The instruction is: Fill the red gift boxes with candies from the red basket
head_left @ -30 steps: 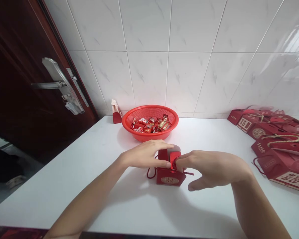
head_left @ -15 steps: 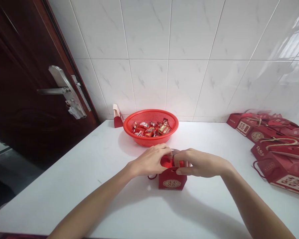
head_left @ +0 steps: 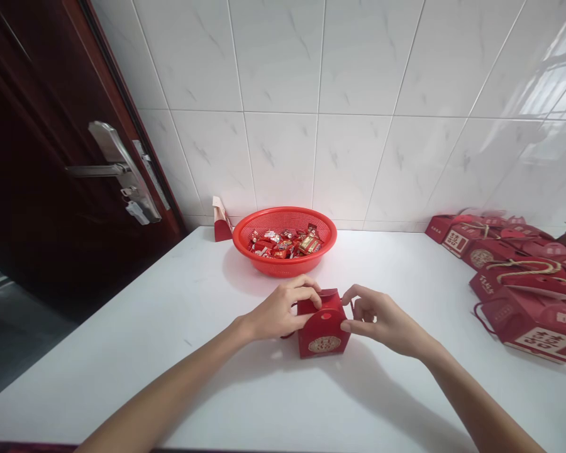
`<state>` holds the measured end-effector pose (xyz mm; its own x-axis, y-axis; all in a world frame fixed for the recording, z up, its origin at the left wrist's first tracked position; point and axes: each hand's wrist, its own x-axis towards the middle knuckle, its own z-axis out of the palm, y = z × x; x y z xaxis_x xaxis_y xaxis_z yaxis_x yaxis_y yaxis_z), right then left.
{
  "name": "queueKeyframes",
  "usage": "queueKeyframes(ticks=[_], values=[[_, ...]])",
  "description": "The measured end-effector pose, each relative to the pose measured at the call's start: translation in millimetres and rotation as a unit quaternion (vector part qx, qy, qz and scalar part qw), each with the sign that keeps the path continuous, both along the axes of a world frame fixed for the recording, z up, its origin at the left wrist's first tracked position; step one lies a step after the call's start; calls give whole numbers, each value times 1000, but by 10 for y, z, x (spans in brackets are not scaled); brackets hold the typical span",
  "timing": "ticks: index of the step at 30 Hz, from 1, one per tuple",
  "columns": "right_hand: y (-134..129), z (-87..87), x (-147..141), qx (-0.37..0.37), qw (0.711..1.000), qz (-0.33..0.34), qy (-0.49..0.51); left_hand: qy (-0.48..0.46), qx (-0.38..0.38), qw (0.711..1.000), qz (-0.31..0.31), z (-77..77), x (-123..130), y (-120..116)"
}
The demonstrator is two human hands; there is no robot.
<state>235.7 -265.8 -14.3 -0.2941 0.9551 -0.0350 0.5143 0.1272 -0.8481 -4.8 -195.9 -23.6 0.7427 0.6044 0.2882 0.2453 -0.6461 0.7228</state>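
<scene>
A small red cardboard candy box [head_left: 323, 330] with a gold oval emblem stands upright on the white table. Its top flaps are folded inward, and the rounded front flap has a hole. My left hand [head_left: 283, 309] grips the box's upper left, thumb at the front flap and fingers over the top. My right hand [head_left: 380, 318] is curled at the upper right edge, thumb and forefinger against the box and the other fingers bent in. Thin red cord shows at both sides of the box. What lies inside it is hidden.
Behind the box sits a red plastic basket [head_left: 284, 267] holding wrapped candies [head_left: 287, 244]. A red and cream carton piece [head_left: 222, 220] leans near the wall. Several closed red gift boxes [head_left: 538, 314] with cords crowd the right side. A dark door [head_left: 38, 157] stands at left.
The box's top has been folded in and its opening covered. My right hand has moved from above the opening to the right edge. My left hand remains at the upper left.
</scene>
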Motion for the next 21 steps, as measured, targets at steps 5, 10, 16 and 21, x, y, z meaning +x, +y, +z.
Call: queueKeyframes(ticks=[5,10,16,21], values=[[40,-132,-29,-60,990,-42,121,-16,-4,1000,24,-4,-51,-20],[47,-189,-91,-83,979,-74,172,-20,0,998,61,-21,-29,-63],[39,-196,-118,-58,978,-96,175,-6,8,997,76,-60,18,-78],[59,-136,-180,18,987,-100,125,-19,-19,996,85,-119,36,-70]])
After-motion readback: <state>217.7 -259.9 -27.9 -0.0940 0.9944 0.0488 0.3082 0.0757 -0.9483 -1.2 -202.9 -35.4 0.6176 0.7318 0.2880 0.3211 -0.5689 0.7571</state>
